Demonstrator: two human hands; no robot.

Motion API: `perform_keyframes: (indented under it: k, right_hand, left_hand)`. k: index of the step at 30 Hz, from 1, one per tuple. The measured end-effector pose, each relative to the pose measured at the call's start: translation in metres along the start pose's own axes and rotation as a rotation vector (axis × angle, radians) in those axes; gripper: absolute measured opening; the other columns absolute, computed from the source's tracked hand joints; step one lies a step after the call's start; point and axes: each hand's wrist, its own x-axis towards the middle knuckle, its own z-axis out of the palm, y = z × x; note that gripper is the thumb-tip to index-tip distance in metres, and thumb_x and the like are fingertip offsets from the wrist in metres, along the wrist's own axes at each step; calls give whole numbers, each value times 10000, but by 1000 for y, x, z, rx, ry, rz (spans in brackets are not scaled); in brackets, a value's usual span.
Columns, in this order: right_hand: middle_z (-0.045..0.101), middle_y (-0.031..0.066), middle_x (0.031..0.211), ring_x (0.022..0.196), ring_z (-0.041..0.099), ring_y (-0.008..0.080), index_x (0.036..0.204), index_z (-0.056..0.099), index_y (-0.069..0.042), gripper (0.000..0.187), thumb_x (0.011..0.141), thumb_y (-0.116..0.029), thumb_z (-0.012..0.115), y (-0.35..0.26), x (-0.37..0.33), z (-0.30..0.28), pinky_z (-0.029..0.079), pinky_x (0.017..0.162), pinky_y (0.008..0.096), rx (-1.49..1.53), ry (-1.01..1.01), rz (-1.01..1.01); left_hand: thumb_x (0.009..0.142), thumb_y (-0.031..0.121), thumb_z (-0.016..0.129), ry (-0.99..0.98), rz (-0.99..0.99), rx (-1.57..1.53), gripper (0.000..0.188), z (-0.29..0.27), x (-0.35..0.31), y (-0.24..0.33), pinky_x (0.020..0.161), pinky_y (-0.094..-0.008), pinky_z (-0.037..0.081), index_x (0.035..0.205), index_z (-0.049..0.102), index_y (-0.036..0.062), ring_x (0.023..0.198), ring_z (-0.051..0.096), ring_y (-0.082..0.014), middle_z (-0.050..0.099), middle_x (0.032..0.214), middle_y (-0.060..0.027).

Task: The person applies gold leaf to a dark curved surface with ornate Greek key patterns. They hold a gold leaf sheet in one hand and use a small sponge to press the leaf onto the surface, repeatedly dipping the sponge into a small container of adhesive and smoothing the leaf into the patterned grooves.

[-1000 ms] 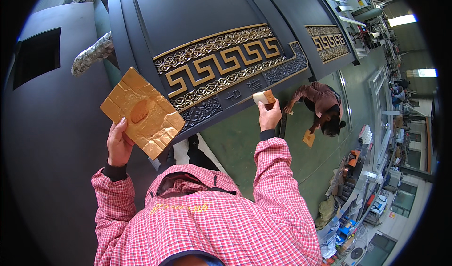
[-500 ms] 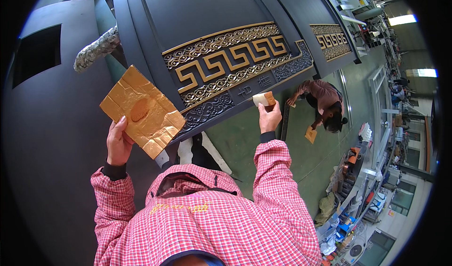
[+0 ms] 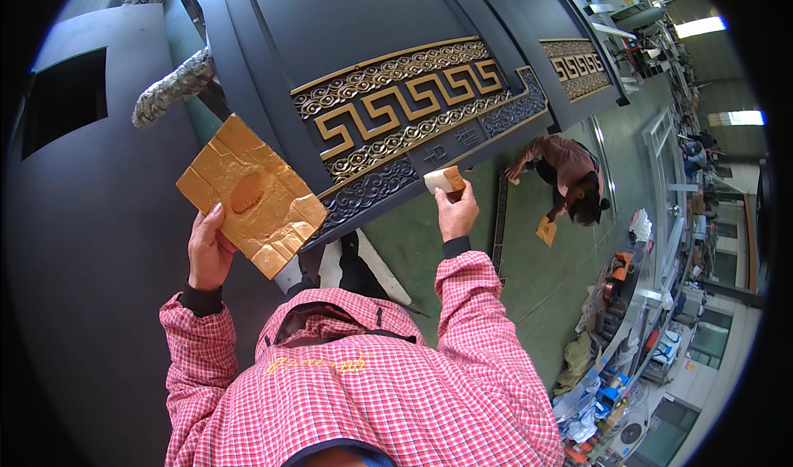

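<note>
Left hand: the left hand (image 3: 210, 252) is raised and closed on the lower left edge of a gold-smeared cardboard sheet (image 3: 252, 194), thumb side wrapped round the edge, fingers hidden behind it.
Cardboard sheet: it is held flat toward the camera, tilted like a diamond, just above and to the right of the left hand; a darker orange blotch is seen near its middle.
Right hand: the right hand (image 3: 456, 213) is lifted and curled shut round a small sponge block (image 3: 444, 180), white on one end and gold-brown on the other.
Sponge block: it is pinched at the fingertips, sticking out just above the right hand, and is pressed against or right at the lower border of the door's ornament; actual contact cannot be told.
Door panel: a dark grey metal door panel (image 3: 347, 29) is spread above both hands, with a gold Greek-key band (image 3: 409, 104) well above the right hand and a dark scrollwork strip (image 3: 372, 190) between the two hands.
Sleeves: both forearms are covered by a pink checked jacket (image 3: 372, 393).
Beyond the right hand: a crouching person (image 3: 570, 174) is seen well off to the right on the green floor (image 3: 529, 277), one hand on the door edge and an orange sheet (image 3: 546, 230) in the other.
</note>
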Motion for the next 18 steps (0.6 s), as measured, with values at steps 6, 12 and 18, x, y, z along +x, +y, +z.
perform_keyframes:
  k: [6, 12, 18]
  right_hand:
    - [672, 123, 906, 817, 667, 222, 1046, 577, -8, 383, 702, -52, 740, -6, -21, 10, 517, 748, 326, 20, -23, -6]
    - [666, 120, 887, 802, 660, 224, 1027, 586, -26, 373, 693, -63, 749, -13, -44, 20, 516, 734, 332, 29, -44, -29]
    - [665, 80, 877, 771, 643, 163, 1030, 590, -31, 354, 710, -52, 741, -27, -73, 24, 512, 705, 295, 115, -183, -48]
  left_hand:
    - [962, 216, 414, -111, -27, 5, 376, -27, -1, 0, 864, -341, 521, 1275, 400, 6, 1034, 608, -211, 562, 1192, -114]
    - [961, 221, 419, -106, -40, 2, 370, -41, -2, -2, 834, -323, 526, 1271, 408, 18, 999, 618, -193, 577, 1165, -96]
    - [959, 226, 419, -124, -34, 10, 369, -48, -6, 0, 790, -298, 529, 1270, 415, 26, 968, 623, -172, 582, 1146, -84]
